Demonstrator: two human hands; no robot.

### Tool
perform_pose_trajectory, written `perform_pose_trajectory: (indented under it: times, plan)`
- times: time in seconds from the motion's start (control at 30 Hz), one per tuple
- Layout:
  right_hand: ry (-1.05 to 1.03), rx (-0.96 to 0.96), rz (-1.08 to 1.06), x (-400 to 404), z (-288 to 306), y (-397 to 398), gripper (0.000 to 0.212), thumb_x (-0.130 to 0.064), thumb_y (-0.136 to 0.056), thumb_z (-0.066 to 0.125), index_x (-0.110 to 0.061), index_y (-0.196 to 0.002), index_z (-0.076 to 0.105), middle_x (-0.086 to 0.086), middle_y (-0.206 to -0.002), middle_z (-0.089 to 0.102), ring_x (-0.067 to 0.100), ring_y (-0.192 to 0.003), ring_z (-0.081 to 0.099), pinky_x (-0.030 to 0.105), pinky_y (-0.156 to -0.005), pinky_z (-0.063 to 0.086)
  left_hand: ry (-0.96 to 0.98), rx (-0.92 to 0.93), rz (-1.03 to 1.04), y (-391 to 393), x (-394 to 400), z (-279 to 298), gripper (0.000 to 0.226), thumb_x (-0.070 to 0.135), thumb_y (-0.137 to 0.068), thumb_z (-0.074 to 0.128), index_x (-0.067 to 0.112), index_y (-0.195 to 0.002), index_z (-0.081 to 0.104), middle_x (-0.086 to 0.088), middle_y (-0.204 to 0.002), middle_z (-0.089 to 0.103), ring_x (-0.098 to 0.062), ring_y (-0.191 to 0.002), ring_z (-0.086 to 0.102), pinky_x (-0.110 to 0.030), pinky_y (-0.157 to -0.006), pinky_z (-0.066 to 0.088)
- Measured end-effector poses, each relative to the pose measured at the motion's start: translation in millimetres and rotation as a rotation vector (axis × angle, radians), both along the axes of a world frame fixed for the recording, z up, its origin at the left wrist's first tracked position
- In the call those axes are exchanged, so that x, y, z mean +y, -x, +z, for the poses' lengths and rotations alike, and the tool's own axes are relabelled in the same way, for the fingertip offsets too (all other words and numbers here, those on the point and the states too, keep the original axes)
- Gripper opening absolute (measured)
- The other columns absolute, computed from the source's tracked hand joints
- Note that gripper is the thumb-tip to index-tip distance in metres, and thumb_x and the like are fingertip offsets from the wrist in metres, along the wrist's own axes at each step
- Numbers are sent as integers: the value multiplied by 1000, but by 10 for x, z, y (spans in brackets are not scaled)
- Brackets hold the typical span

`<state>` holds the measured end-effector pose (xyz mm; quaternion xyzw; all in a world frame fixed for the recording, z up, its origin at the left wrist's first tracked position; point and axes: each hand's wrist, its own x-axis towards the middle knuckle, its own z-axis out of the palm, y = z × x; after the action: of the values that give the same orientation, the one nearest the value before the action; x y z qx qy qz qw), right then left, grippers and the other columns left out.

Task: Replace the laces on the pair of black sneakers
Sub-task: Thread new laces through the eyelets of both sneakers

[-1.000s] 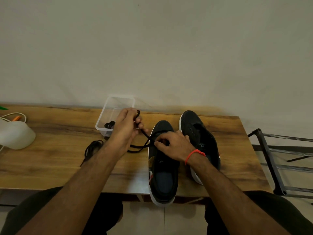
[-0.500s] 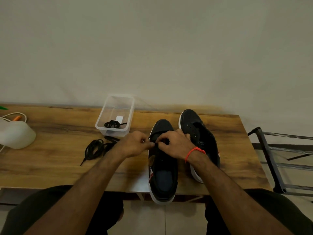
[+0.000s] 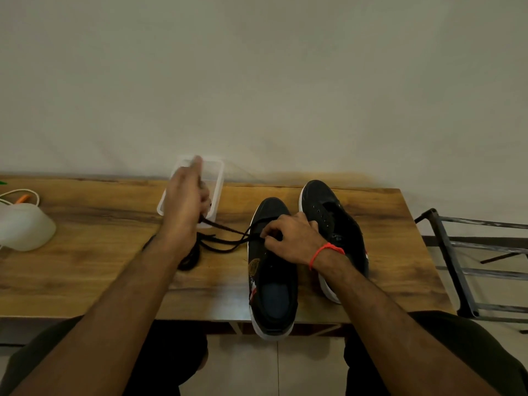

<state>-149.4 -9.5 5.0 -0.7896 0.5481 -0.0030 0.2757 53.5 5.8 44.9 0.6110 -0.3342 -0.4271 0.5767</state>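
Right now my left hand [image 3: 185, 195] is raised over the clear tub [image 3: 218, 178], fingers curled around a black lace [image 3: 225, 228] that runs taut to the near sneaker [image 3: 273, 281]. My right hand [image 3: 291, 238] rests on that sneaker, fingers pinching the lace at the eyelets. Relative to it, the second sneaker [image 3: 334, 212] stands just right on the desk [image 3: 85, 252], loose laces [image 3: 190, 258] lying left.

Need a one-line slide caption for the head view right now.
Left hand pulls a black lace sideways from the nearer sneaker while the right hand holds it at the eyelets.
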Motion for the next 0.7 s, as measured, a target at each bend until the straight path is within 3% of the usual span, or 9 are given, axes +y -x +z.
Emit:
perform_pose_trajectory:
  times: [0.07, 0.13, 0.2, 0.27, 0.33, 0.47, 0.57, 0.63, 0.7]
  plan:
    - [1, 12, 11, 2, 7, 2, 24, -38, -96, 52, -39, -113, 68, -7, -109, 56, 27, -125, 36, 51, -103, 28, -161, -629, -253, 44, 22, -176, 33, 57, -98, 52, 24, -93, 53, 4, -78, 59, -16, -71, 58, -33, -63, 47]
    - [7, 24, 21, -1, 5, 3, 25, -40, -96, 52, -37, -115, 68, -4, -114, 59, 28, -124, 37, 52, -103, 29, -298, -966, -572, 188, 65, -354, 34, 61, -97, 53, 26, -96, 53, 5, -86, 62, -13, -80, 61, -32, -67, 47]
    - [13, 23, 24, -3, 0, 6, 24, -42, -96, 53, -39, -115, 68, -4, -116, 59, 28, -124, 37, 51, -103, 30, -382, -1012, -865, 303, 95, -513, 28, 55, -100, 50, 29, -91, 55, 6, -81, 62, -10, -77, 61, -28, -65, 44]
    - [11, 27, 27, -1, -1, 8, 24, -41, -96, 53, -40, -115, 67, -6, -119, 59, 28, -125, 36, 52, -103, 30, -388, -921, -999, 295, 72, -587, 25, 42, -105, 47, 29, -87, 59, 5, -79, 63, -12, -76, 63, -29, -69, 46]
    - [8, 39, 29, 0, 4, 6, 27, -39, -96, 52, -39, -120, 66, -4, -122, 58, 29, -127, 36, 52, -104, 30, -363, -869, -946, 225, 25, -531, 26, 34, -107, 45, 28, -87, 61, 4, -83, 65, -15, -82, 63, -34, -74, 50]
    - [6, 36, 23, 1, 14, -3, 29, -39, -97, 53, -35, -123, 65, -2, -121, 58, 28, -126, 37, 50, -104, 29, -286, -719, -543, 90, -18, -208, 30, 30, -108, 41, 21, -91, 64, 4, -87, 62, -15, -82, 57, -29, -67, 43]
    - [-11, 16, 17, -8, 3, -16, 28, -39, -96, 54, -35, -121, 66, -1, -122, 55, 28, -126, 37, 49, -104, 33, -267, -569, -202, -52, -39, -91, 34, 33, -102, 44, 14, -94, 71, -3, -96, 70, -22, -94, 64, -42, -85, 53]
    - [-15, -4, 17, -14, -13, -19, 27, -39, -96, 55, -35, -120, 66, -1, -122, 53, 28, -125, 39, 47, -103, 36, -263, -645, -91, -87, -26, -87, 39, 38, -97, 44, 15, -80, 71, -4, -88, 72, -25, -88, 68, -46, -83, 55]
    - [-7, -5, 23, -24, -32, -14, 26, -39, -96, 55, -35, -119, 66, -1, -121, 53, 28, -124, 39, 46, -103, 39, -263, -770, -43, -70, -3, -77, 44, 40, -95, 42, 14, -71, 68, -4, -78, 70, -25, -77, 66, -39, -70, 52]
